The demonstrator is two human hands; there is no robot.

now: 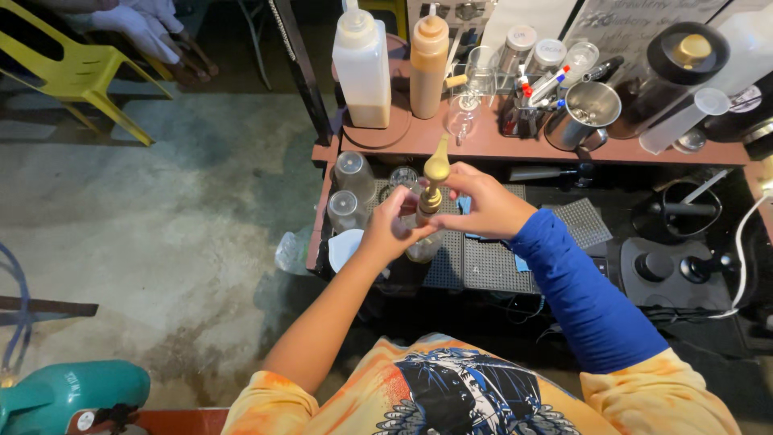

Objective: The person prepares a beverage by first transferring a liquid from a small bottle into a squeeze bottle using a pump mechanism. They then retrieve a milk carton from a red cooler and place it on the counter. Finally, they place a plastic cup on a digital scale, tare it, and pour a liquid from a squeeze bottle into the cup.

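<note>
My hands meet over the front of the stall: my left hand (392, 228) is closed around the neck of a bottle (422, 246), and my right hand (481, 203), in its blue sleeve, grasps the gold pump head (436, 176) that stands up from it. The bottle is held just above the dark perforated mats (483, 264), in front of the brown surface (515, 145).

To do this well I judge I should keep the left grip firm and the bottle upright, and work the pump straight along its stem, so nothing tips or drips.

Room is tight ahead. Upturned clear cups (351, 190) stand just beside my left hand, and on the surface behind them are a white squeeze bottle (362, 68), a tan squeeze bottle (428, 64), glasses and a steel jug (586, 113). The surface's left edge drops to the concrete floor (161, 225), where there is open space; a yellow chair (76, 68) stands well apart.
</note>
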